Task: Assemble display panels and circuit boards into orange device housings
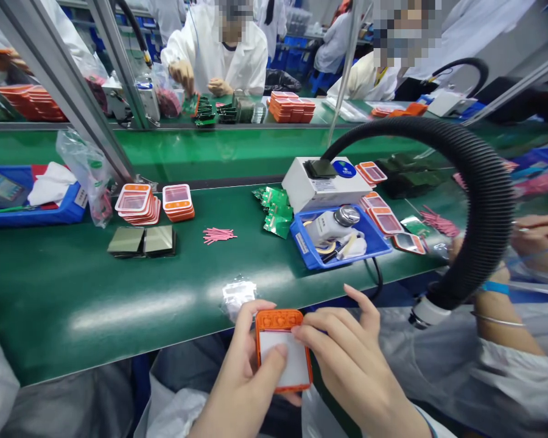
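Both hands, left (242, 383) and right (351, 365), pinch the orange case (283, 351) between thumb and fingers, palms down.

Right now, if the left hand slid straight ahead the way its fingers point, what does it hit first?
Probably the small clear plastic bag on the belt edge, just beyond the left hand, which holds the orange case. Depth is unclear.

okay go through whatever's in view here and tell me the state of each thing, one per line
Orange case: held in both hands above the lap, white screen up.
Left hand: grip on case, thumb on the screen.
Right hand: fingertips on the case's right edge.
Blue tray: on the green belt, holding tools.
Stacked orange cases: piled, untouched.
Pink sticks: loose on belt.
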A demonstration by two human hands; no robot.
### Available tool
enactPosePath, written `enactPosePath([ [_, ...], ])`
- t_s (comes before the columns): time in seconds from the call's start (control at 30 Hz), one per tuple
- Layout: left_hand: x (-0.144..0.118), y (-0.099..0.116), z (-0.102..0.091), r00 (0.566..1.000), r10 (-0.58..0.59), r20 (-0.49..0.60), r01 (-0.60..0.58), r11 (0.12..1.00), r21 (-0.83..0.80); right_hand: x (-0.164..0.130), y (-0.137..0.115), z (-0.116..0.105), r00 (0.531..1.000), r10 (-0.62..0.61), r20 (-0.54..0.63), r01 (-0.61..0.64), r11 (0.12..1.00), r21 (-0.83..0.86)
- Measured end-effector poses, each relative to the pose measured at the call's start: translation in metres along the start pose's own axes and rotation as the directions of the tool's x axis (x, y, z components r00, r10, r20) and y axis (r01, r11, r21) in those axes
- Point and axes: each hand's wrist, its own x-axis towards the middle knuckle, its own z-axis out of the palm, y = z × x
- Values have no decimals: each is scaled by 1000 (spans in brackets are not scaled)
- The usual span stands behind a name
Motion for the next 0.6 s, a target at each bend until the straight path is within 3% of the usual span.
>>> enactPosePath([
  [0.5, -1, -4, 1, 1000, -17, -22, 18, 998, 66, 3, -11, 4, 998, 53, -37, -57, 991, -124],
  [0.6, 1, -1, 0, 996, -1, -87, 9, 995, 96, 4, -12, 6, 998, 57, -38, -61, 990, -123],
])
